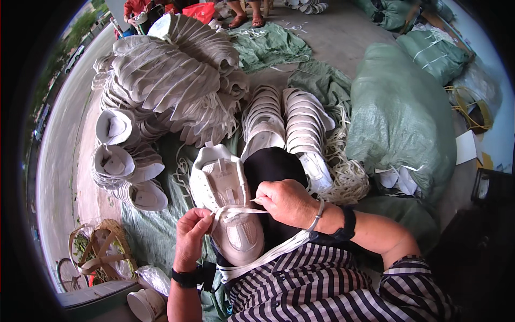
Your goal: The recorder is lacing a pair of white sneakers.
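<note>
One white lace (244, 210) crosses the pale shoe upper (241, 242), which lies in front of our striped shirt (306, 284), toe toward us.
We pinch the lace between thumb and fingers of the left hand (192, 232) at the upper's left edge, while our right hand (285, 202), fingers curled in, grips it on the right side. White laces in a bundle (276, 251) run from near our right wrist down past the toe. Beyond the upper, two rows of nested uppers (307, 118) stretch away from us; a big heap of uppers (166, 70) stands to their left, with loose laces (346, 174) and a bulging green sack (399, 112) to their right.
</note>
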{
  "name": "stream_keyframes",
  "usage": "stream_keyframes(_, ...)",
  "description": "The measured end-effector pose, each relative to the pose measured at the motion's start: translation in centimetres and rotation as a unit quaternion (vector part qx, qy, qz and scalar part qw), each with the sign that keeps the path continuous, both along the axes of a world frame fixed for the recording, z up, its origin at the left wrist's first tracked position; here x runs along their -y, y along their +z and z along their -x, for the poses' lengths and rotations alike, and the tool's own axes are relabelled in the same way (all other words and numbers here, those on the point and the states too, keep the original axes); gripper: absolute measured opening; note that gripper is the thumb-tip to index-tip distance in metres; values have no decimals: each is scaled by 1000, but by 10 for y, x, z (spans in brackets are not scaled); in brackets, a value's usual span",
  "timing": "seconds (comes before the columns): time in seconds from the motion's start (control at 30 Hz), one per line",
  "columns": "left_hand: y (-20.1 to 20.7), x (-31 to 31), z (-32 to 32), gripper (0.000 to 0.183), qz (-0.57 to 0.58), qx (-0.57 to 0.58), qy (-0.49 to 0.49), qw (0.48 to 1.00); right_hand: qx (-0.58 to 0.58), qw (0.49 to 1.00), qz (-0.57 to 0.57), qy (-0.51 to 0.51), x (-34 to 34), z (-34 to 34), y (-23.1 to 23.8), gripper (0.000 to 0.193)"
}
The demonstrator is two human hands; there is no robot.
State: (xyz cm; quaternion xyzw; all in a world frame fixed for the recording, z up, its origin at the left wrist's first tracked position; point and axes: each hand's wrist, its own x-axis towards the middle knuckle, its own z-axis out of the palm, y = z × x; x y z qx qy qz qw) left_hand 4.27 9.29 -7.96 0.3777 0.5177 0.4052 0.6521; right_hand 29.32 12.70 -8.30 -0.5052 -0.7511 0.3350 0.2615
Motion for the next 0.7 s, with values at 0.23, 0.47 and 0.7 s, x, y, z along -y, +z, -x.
stream_keyframes(0.23,-2,-1,-2,8,-7,33,-3,999,15,999,-29,30,-4,2,0,14)
stream_keyframes(0.47,2,2,-7,9,-12,-5,-4,1000,72,989,-89,89,-1,-1,2,13)
stream_keyframes(0.7,1,3,-5,10,-21,4,3,1000,58,989,-85,109,-6,2,8,13)
